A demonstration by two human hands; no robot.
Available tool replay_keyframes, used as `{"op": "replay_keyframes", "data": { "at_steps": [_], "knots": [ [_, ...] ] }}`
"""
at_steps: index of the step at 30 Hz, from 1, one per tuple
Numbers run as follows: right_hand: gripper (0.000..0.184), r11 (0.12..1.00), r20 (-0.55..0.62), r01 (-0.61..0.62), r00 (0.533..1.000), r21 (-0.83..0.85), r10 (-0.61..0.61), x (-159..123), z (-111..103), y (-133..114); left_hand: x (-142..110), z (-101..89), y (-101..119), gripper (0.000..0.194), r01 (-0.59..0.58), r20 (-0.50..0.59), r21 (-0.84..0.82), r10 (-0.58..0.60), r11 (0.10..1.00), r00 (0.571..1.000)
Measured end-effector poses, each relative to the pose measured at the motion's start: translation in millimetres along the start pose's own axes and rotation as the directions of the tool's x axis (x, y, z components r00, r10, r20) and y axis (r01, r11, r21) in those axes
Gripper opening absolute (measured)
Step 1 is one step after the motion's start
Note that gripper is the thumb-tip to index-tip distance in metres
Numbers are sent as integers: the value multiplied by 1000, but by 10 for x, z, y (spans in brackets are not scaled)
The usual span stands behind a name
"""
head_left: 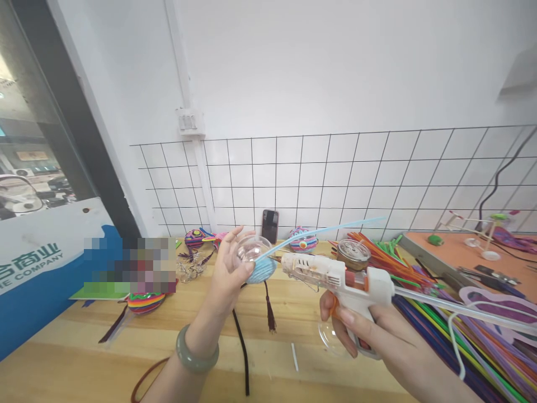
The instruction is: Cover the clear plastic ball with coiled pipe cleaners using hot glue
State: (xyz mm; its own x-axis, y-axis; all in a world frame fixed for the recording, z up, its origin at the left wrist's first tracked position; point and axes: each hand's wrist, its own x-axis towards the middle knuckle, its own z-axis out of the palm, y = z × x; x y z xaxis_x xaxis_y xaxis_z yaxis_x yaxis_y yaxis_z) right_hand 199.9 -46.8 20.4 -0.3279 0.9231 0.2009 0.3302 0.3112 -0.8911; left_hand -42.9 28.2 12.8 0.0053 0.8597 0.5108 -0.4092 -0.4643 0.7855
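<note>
My left hand (229, 268) is closed around a clear plastic ball (253, 248) partly wrapped in light blue pipe cleaner (262, 271), held above the wooden table (104, 358). A loose end of the blue pipe cleaner (335, 228) sticks out to the right. My right hand (369, 333) grips a white hot glue gun (335, 277) with a finger on its orange trigger. The gun's nozzle points left and touches the wrapped part of the ball. A jade-green bangle (196, 352) sits on my left wrist.
A heap of coloured pipe cleaners (440, 313) covers the table's right side, with a small round tin (353, 253) at its edge. Finished wrapped balls (302, 239) and a phone (270, 225) stand by the wire grid (335, 173) on the wall. A black cord (243, 347) crosses the table.
</note>
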Motion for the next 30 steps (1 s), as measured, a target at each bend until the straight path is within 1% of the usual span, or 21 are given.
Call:
{"op": "replay_keyframes", "data": {
  "at_steps": [6,10,15,21,27,30],
  "knots": [
    [54,1000,27,10,1000,-3,-10,0,-12,-1,3,-5,-6,67,-11,-3,3,11,1000,1000],
    [50,1000,13,2,1000,7,-2,8,-15,3,5,-16,-17,67,-19,-2,-5,19,1000,1000],
    [40,1000,11,-1,1000,28,1,10,-26,-18,1,-20,-17,67,-17,0,-11,17,1000,1000],
    [50,999,8,-22,1000,-32,22,3,-31,-26,4,-25,-16,67,-17,-5,-17,17,1000,1000],
    [43,1000,1,12,1000,17,-12,10,-28,1,9,-32,-12,67,-17,-14,-18,17,1000,1000],
    [45,999,19,24,1000,28,-25,14,-31,6,9,-37,-12,68,-22,-17,-17,21,1000,1000]
  ]
}}
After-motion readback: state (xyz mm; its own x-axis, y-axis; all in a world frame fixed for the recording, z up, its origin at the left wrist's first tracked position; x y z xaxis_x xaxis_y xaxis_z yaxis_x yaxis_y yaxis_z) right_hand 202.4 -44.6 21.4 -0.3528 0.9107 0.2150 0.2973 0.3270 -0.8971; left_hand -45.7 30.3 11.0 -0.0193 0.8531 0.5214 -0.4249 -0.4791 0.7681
